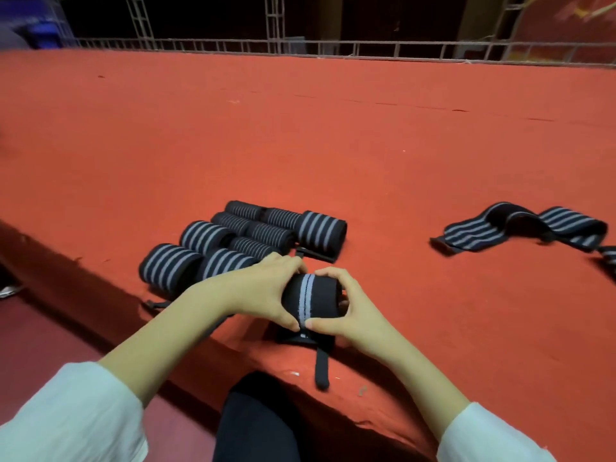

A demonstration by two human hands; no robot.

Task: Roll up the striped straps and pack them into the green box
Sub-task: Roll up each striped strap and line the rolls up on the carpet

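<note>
Near the front edge of the red surface (333, 145), both hands grip a black rolled strap (311, 303) with one pale stripe showing, left hand (266, 291) and right hand (343, 315) curled around its ends. Its thin black tail (321, 368) hangs over the edge. Finished striped rolls (243, 238) cluster just behind; an unrolled strap (526, 226) lies toward the right edge.

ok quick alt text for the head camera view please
The left hand and right hand grip a nearly rolled striped strap at the near edge of a red table. Behind it lie finished rolls; one unrolled strap lies to the right.
</note>
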